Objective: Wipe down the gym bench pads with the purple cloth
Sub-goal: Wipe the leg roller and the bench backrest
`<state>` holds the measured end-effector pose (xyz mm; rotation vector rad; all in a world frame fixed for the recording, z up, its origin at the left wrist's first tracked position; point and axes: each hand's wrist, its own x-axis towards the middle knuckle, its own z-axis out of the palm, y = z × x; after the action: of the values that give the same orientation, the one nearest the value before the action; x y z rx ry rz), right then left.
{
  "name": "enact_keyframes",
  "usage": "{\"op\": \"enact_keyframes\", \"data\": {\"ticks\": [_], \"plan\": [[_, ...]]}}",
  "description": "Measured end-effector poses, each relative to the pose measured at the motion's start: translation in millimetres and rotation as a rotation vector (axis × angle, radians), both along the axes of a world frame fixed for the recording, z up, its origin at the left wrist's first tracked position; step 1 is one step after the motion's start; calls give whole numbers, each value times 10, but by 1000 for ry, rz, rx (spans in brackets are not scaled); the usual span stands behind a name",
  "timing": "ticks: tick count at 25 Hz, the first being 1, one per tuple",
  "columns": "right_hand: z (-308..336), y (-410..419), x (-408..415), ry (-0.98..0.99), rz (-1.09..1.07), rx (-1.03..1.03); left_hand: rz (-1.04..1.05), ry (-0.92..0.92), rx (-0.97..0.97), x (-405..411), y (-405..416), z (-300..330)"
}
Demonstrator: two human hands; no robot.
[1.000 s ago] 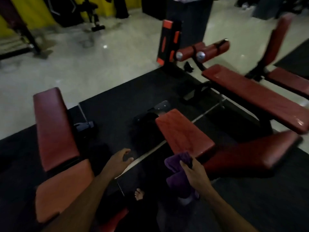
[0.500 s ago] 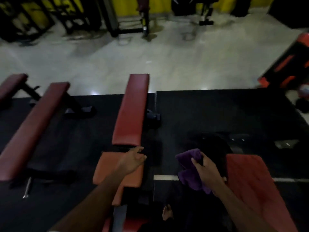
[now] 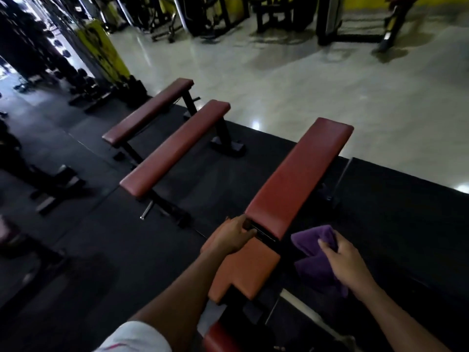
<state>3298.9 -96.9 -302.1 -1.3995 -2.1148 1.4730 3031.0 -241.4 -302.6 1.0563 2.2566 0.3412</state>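
- Head view looks down on a red bench with two pads: a long back pad (image 3: pixel 299 179) running away from the person and a shorter seat pad (image 3: pixel 245 268) nearer, paler orange.
- Left hand (image 3: pixel 232 237) rests on the far left corner of the seat pad, right at the gap between the two pads. Its grip looks curled over that edge with fingertips dipping into the gap, though whether it's truly clamping the pad is hard to tell.
- Right hand (image 3: pixel 347 262) holds the purple cloth (image 3: pixel 314 257), grip pinching it with fingers curled into the bunched fabric. The cloth hangs in the air just beside the right edge of the bench, near the gap, not touching either pad.
- Two more flat benches sit off to the left on the black floor mat (image 3: pixel 203 179): a nearer one (image 3: pixel 175 148) and a farther one (image 3: pixel 149 110), roughly parallel to each other.
- Beyond the mat's far edge is shiny pale flooring (image 3: pixel 330 80), with dark machines and yellow panels at the back, too blurry to name.
- White sleeve (image 3: pixel 134 337) shows at the bottom on the left arm.
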Motion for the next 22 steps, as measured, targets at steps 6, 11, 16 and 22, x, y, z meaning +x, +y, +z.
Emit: {"op": "enact_keyframes", "data": {"ticks": [6,11,16,22], "plan": [[-30,1040,696,49,-136,-9,-151,-9,-47,608,1536,45],[34,1484,1558,10,-449,-39,-461,-72,-66,1334,2783,-15],[-46,1452,2219,-28,-849,-52,-889,-139,-64,2177,3923,-161],[-3,835,2451,-73,-1392,-71,-1551,-166,-90,3429,4619,-357]]}}
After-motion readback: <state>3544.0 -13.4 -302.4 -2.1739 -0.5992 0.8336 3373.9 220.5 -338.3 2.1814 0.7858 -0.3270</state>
